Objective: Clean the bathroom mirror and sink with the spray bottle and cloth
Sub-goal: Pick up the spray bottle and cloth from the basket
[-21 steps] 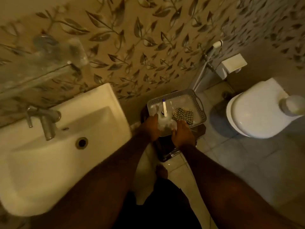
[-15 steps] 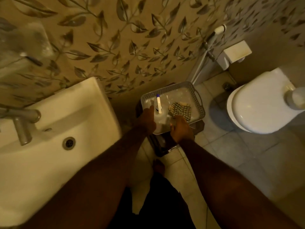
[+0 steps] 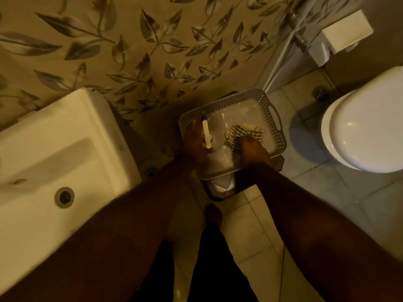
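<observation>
A grey perforated basket [image 3: 273, 118] sits on a dark stool by the leaf-patterned wall. Inside it stands a white spray bottle [image 3: 206, 132] with a blue nozzle tip, seen from above. My left hand [image 3: 193, 144] is wrapped around the bottle's left side, below its head. A checked cloth [image 3: 238, 132] lies crumpled in the basket to the right of the bottle, and my right hand [image 3: 254, 150] presses down on its near edge with fingers closed over it. The white sink [image 3: 54, 149] is at the left with its drain [image 3: 64, 197] showing. The mirror is out of view.
A white toilet [image 3: 366, 131] with its lid shut stands at the right, and a paper holder [image 3: 346, 33] hangs on the wall above it. The dark stool [image 3: 222, 189] stands between sink and toilet. My bare foot [image 3: 213, 215] rests on the tiled floor.
Both hands have moved forward into the basket: the left has closed round the spray bottle, the right has come down onto the cloth. The view has tilted down, so the tap has left the frame.
</observation>
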